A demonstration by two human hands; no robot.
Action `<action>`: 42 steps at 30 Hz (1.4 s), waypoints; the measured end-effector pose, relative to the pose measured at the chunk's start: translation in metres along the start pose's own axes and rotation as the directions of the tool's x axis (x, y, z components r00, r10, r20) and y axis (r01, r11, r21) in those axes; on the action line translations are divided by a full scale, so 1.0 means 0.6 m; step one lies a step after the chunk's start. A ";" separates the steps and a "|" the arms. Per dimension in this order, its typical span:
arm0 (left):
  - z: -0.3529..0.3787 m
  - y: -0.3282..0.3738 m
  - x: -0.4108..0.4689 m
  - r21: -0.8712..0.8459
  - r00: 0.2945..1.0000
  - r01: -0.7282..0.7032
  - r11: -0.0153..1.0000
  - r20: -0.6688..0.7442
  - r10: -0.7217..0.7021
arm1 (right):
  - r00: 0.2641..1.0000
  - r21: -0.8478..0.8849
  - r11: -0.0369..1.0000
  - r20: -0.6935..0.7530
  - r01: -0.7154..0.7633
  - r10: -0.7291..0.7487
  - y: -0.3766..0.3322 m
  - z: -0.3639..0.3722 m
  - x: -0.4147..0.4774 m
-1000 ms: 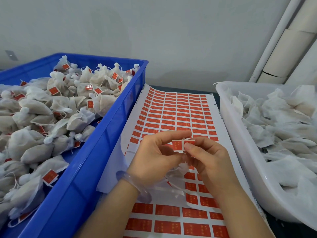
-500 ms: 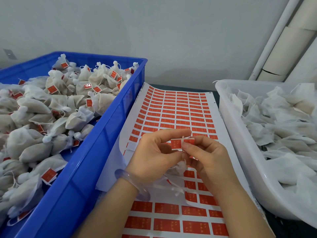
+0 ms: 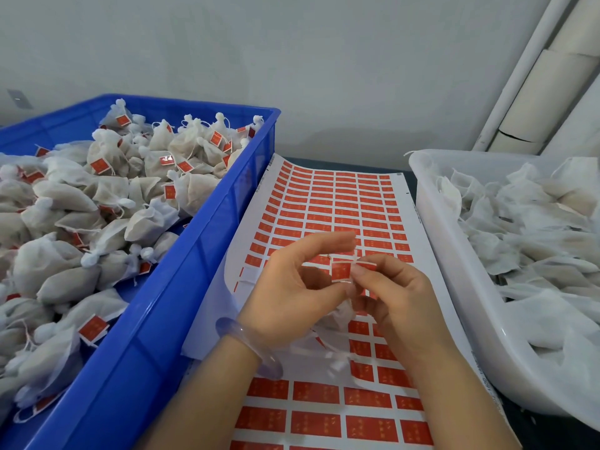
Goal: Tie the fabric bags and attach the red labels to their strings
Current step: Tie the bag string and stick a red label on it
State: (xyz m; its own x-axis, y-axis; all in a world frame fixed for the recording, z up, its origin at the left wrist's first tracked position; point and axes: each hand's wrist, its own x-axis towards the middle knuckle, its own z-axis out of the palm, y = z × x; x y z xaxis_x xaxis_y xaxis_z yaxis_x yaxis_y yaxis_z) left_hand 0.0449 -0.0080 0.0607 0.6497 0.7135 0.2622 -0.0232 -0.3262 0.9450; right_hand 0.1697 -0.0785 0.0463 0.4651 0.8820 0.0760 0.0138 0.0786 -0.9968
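Labelling is in hand: above the sheet (image 3: 220,300) the right hand (image 3: 397,295) pinches a label (image 3: 341,271); the left hand (image 3: 289,289), forefinger lifted, holds the bag (image 3: 337,316). Next, probably, fold the label shut.

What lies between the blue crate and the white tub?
The sheet of red labels fills that gap in the head view, with left hand and right hand over it, the right pinching a red label.

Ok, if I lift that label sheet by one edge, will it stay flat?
Probably not: the sheet already curls up against the blue crate, so it looks thin, floppy and light. Its peeled backing looks slick, so it may slide if pushed.
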 end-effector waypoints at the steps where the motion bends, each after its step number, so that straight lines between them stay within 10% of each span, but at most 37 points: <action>1: 0.000 0.000 0.001 -0.001 0.999 0.008 1.000 -0.032 -0.008 | 1.000 0.002 1.000 0.005 0.001 -0.001 0.000 -0.001 0.000; 42: -0.001 -0.005 0.007 -0.074 0.981 -0.025 0.997 -0.194 0.010 | 0.994 -0.027 0.993 0.008 0.111 -0.111 -0.001 0.006 -0.005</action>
State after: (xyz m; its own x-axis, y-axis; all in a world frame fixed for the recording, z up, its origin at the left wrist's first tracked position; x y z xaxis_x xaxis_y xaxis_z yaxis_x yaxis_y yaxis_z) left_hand 0.0473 -0.0038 0.0588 0.4895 0.8171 0.3046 -0.0956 -0.2969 0.9501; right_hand 0.1654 -0.0793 0.0467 0.4532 0.8718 0.1860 0.0894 0.1631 -0.9825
